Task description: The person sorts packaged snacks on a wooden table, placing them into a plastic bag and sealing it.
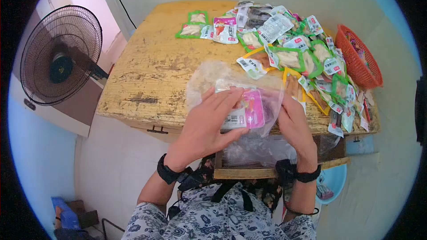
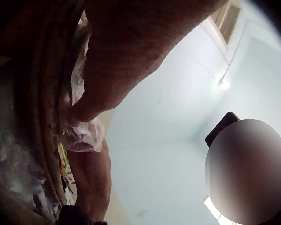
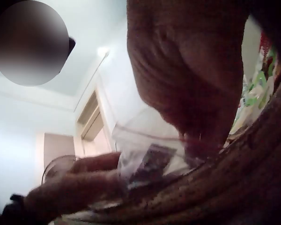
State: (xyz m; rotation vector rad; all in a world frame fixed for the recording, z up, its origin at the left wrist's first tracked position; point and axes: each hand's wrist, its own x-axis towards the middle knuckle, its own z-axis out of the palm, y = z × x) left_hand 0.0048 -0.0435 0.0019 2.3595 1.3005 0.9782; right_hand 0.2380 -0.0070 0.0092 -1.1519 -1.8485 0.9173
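Observation:
A clear plastic bag (image 1: 275, 86) lies near the table's front edge, with a pink-and-white snack packet (image 1: 255, 109) and other packets showing through it. My left hand (image 1: 202, 126) rests on the packets, fingers stretched over them and thumb along the near side. My right hand (image 1: 294, 124) holds the bag at its right side, its fingertips partly hidden by the film. In the right wrist view the bag (image 3: 145, 131) shows a red line along its mouth, and a dark packet (image 3: 152, 161) sits inside.
A heap of snack packets (image 1: 289, 58) covers the table's right side, beside a red basket (image 1: 360, 58). Several packets (image 1: 224, 30) lie at the back. Below the tabletop an open drawer (image 1: 249, 172) holds clear plastic bags (image 1: 258, 149). A fan (image 1: 62, 55) stands left.

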